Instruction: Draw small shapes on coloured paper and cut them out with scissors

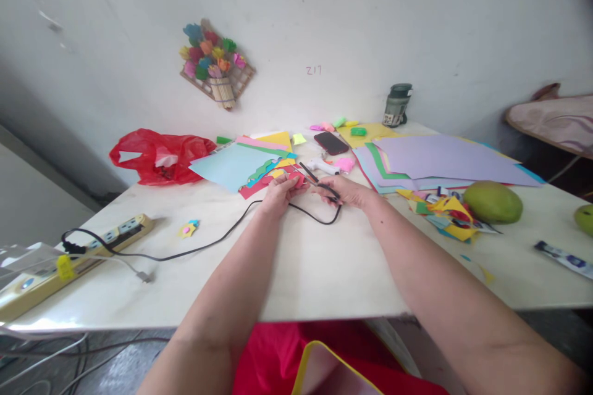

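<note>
My left hand [278, 193] pinches a small piece of red paper [297, 179] over the middle of the table. My right hand [348, 191] grips a pair of scissors with dark handles [330, 192], its blades pointing left toward the red paper. Whether the blades touch the paper is too small to tell. Just beyond my hands lie a white glue gun [324, 166] and a pink piece [345, 164]. Behind my left hand are scraps of coloured paper, with a light blue sheet [227, 166] on the pile to the left.
A black cord [185, 258] runs from the power strip [139, 223] toward my hands. A small paper flower [188, 230] lies left. Rightward are purple sheets [445, 157], paper scraps [456, 216] and a green mango [493, 202]. A phone [330, 142] and red plastic bag [185, 157] lie farther back.
</note>
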Available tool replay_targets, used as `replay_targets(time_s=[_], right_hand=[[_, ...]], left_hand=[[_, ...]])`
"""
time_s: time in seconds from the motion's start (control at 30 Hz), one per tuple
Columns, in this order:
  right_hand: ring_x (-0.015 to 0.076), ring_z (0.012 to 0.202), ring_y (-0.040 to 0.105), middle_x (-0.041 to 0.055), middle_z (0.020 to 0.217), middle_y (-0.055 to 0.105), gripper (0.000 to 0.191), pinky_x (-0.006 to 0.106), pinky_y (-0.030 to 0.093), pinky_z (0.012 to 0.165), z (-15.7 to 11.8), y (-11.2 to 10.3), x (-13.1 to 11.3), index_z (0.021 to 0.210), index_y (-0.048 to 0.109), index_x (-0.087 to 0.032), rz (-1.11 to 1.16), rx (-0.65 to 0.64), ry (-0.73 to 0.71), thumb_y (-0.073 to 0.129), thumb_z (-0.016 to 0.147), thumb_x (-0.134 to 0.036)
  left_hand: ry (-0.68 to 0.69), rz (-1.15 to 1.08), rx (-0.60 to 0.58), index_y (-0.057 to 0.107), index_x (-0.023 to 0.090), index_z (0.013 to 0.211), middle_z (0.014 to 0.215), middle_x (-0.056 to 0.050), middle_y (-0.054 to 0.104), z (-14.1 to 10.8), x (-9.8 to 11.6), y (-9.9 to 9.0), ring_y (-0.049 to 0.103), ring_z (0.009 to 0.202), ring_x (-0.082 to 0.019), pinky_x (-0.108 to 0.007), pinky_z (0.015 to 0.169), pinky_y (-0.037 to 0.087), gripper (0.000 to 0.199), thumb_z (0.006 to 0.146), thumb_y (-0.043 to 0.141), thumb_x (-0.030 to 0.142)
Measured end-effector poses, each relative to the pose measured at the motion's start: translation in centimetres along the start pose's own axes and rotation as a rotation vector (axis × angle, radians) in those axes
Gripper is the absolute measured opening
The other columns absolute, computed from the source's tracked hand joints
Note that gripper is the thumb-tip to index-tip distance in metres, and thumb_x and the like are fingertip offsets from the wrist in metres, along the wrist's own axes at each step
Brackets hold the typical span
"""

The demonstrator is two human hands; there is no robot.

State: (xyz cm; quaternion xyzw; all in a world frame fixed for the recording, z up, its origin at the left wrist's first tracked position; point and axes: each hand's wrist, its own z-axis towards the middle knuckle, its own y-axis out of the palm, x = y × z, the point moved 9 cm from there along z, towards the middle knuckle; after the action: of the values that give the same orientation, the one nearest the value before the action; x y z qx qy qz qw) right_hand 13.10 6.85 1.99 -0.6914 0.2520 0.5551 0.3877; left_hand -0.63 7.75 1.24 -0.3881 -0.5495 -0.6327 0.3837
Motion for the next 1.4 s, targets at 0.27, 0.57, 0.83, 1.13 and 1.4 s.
replay_targets(time_s=[0.27, 0.57, 0.83, 1.13, 1.4], right_hand=[[0.0053, 0.037, 0.045, -0.0048, 0.052, 0.053, 0.018, 0.015, 0.028, 0.031, -0.1, 0.0, 0.0, 0.079, 0.055, -0.016, -0.009, 0.002, 0.008, 0.066, 0.08, -0.03], [0.0052, 0.037, 0.046, -0.0043, 0.052, 0.056, 0.019, 0.015, 0.027, 0.031, 0.1, -0.1, 0.3, 0.078, 0.055, -0.017, -0.02, -0.002, 0.009, 0.069, 0.077, -0.03], [0.005, 0.037, 0.047, -0.0047, 0.051, 0.055, 0.018, 0.014, 0.029, 0.031, 0.1, 0.0, 0.2, 0.077, 0.054, -0.017, 0.007, 0.005, 0.017, 0.066, 0.079, -0.031], [0.004, 0.037, 0.044, -0.0063, 0.049, 0.052, 0.021, 0.013, 0.031, 0.032, -0.1, 0.1, -0.2, 0.079, 0.056, -0.016, 0.008, 0.022, 0.009, 0.072, 0.076, -0.03], [0.0044, 0.035, 0.043, -0.0062, 0.048, 0.052, 0.02, 0.014, 0.031, 0.031, -0.4, 0.1, -0.5, 0.076, 0.055, -0.016, 0.033, 0.039, 0.024, 0.072, 0.074, -0.027]], left_hand=[[0.001, 0.013, -0.002, 0.065, 0.01, 0.073, 0.074, -0.008, 0.07, 0.1, -0.1, -0.1, 0.071, 0.079, -0.023, -0.036, 0.081, 0.057, 0.018, 0.067, 0.076, 0.023], [-0.004, 0.009, -0.007, 0.065, 0.011, 0.072, 0.071, -0.006, 0.069, 0.1, 0.0, 0.1, 0.071, 0.073, -0.021, -0.035, 0.08, 0.056, 0.015, 0.067, 0.075, 0.021], [-0.017, 0.02, 0.004, 0.065, 0.011, 0.072, 0.072, -0.007, 0.069, -0.1, 0.0, 0.2, 0.071, 0.072, -0.021, -0.035, 0.08, 0.056, 0.014, 0.067, 0.074, 0.02], [-0.005, 0.021, -0.024, 0.064, 0.012, 0.073, 0.073, -0.006, 0.069, 0.0, 0.0, 0.2, 0.071, 0.076, -0.021, -0.038, 0.085, 0.056, 0.016, 0.067, 0.075, 0.022], [-0.011, 0.019, -0.014, 0.064, 0.012, 0.071, 0.072, -0.006, 0.068, -0.1, 0.1, 0.3, 0.071, 0.078, -0.023, -0.04, 0.087, 0.055, 0.016, 0.066, 0.076, 0.022]])
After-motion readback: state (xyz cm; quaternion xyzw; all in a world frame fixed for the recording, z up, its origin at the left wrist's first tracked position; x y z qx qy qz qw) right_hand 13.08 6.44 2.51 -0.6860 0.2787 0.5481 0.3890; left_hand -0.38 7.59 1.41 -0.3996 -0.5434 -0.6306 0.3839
